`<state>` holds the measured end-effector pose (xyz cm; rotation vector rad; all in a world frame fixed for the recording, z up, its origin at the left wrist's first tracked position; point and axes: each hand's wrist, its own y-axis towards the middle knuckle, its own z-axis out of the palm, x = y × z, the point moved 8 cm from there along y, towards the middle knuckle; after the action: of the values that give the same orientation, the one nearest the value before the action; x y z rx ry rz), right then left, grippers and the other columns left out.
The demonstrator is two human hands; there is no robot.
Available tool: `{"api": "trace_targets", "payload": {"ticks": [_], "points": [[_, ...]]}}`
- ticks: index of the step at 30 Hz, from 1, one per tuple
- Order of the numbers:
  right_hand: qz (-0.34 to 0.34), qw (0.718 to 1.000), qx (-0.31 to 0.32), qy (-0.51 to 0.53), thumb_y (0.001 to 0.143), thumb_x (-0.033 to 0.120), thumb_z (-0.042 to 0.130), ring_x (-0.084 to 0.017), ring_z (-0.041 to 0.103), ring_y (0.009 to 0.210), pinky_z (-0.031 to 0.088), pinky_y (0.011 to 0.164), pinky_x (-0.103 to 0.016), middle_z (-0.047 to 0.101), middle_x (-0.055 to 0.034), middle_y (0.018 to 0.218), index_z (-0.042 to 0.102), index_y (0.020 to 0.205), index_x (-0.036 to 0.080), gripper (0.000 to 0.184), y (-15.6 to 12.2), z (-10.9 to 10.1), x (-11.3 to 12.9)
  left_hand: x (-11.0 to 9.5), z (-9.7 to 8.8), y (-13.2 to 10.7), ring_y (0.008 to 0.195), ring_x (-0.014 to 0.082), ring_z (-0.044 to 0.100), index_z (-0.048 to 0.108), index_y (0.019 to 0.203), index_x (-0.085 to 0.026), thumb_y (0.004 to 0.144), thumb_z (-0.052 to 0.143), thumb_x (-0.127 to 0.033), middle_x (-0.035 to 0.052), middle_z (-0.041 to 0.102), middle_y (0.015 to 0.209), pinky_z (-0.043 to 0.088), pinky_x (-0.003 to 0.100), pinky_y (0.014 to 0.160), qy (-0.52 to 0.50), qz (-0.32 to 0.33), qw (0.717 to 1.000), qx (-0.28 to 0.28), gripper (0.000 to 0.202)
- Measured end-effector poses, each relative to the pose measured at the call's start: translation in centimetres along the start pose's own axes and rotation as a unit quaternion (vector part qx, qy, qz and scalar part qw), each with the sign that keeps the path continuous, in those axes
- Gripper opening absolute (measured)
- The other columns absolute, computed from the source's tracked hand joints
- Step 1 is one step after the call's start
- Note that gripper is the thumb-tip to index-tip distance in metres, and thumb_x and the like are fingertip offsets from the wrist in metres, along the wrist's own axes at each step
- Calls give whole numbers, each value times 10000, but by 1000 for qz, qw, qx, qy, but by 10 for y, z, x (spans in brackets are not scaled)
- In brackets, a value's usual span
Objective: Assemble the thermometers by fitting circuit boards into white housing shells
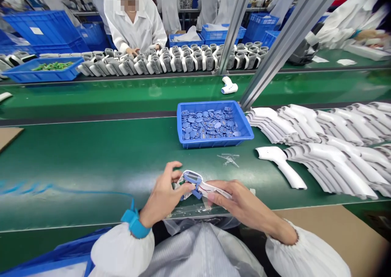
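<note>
We see two bare hands low in the middle of the frame, over the green desk [91, 167]. The left hand [161, 197] curls its fingers around one end of an open white thermometer body [210, 188], and the right hand [241, 201] pinches the other end. Both hands are closed on it, and they hide some of it. A blue clip [198, 188], a small green circuit board [181, 183], and thin red and black wires [206, 189] show on it.

The thin wires could pull loose if the hands move apart too fast. The little board could slip out if a hand lets go. A blue wrist strap [133, 224] sits on the left wrist, and its blue cord [76, 189] runs away to the left, so it could tug on the arm.

Clear plastic bits [228, 159] lie just beyond the right hand. Straight ahead sits a blue tray [195, 144] of round blue parts. Stacks of white thermometer shells [336, 163] fill the right side. At the top, a person's hands [132, 51] rest by rows of gray-and-white devices [183, 63].
</note>
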<state>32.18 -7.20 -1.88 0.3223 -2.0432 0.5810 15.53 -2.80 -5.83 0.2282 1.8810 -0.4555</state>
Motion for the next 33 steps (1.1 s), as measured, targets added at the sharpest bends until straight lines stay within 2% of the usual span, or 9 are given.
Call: {"api": "trace_targets", "payload": {"ticks": [3, 6, 11, 15, 18, 21, 25, 30, 33], "points": [[-34, 997, -66, -38, 989, 460, 525, -185, 582, 995, 404, 892, -325, 678, 0, 1103, 659, 1129, 289, 258, 4, -16, 3, -7, 20, -3, 756, 142, 575, 622, 1041, -165, 927, 600, -436, 19, 654, 862, 438, 240, 667, -46, 3, 993, 111, 294], [-55, 978, -184, -78, 971, 442, 570, -197, 556, 1098, 377, 956, -367, 640, -14, 1190, 657, 1148, 313, 236, 8, -32, 12, -16, 17, -8, 782, 143, 536, 619, 994, -178, 951, 567, -427, 6, 626, 865, 419, 251, 713, -18, 17, 998, 59, 259], [-74, 963, -200, -167, 983, 317, 577, -165, 559, 863, 339, 792, -345, 659, 21, 916, 702, 851, 283, 184, 18, -24, 42, -28, 21, -17, 850, 165, 559, 581, 1092, -223, 990, 498, -365, 4, 655, 945, 404, 278, 761, 62, 24, 997, 45, 194], [-109, 927, -279, -225, 1016, 316, 489, -165, 549, 803, 326, 758, -343, 638, 6, 849, 657, 823, 237, 268, 2, -42, 64, -29, 13, -15, 811, 178, 565, 548, 1065, -212, 1006, 445, -364, 18, 645, 890, 395, 300, 734, 110, 9, 994, -2, 194], [-39, 909, -333, -247, 1004, 434, 474, -171, 568, 766, 351, 698, -322, 625, -15, 810, 643, 795, 216, 346, -10, -62, 33, -17, 3, -11, 815, 183, 580, 548, 1057, -195, 976, 491, -442, 32, 631, 875, 423, 299, 726, 38, -58, 997, -23, 267], [74, 879, -355, -310, 996, 550, 377, -185, 555, 655, 322, 613, -322, 588, -32, 709, 621, 706, 204, 513, -17, -68, -26, -13, 9, -11, 788, 162, 582, 562, 1111, -179, 974, 472, -498, 46, 657, 900, 430, 273, 688, -102, -97, 988, 58, 358], [89, 870, -380, -302, 957, 576, 456, -195, 576, 699, 404, 624, -321, 650, -72, 897, 652, 1055, 192, 442, -41, -71, -69, -11, 13, -13, 816, 165, 611, 577, 1150, -167, 963, 498, -510, 70, 702, 944, 422, 260, 676, -186, -108, 972, 97, 399], [247, 689, -481, -483, 938, 528, 490, -397, 582, 929, 385, 629, -447, 660, -223, 1102, 697, 1136, 160, 466, -104, -123, -90, -3, 11, -8, 767, 161, 602, 582, 1122, -152, 932, 554, -510, 68, 696, 891, 406, 256, 628, -178, -113, 976, 56, 406], [265, 707, -432, -493, 937, 527, 490, -386, 585, 848, 337, 592, -432, 668, -250, 1003, 724, 1076, 132, 479, -108, -142, -120, -9, 17, -9, 876, 172, 619, 566, 1165, -167, 928, 580, -477, 80, 688, 1014, 439, 262, 694, -194, -118, 970, 91, 391]]}}
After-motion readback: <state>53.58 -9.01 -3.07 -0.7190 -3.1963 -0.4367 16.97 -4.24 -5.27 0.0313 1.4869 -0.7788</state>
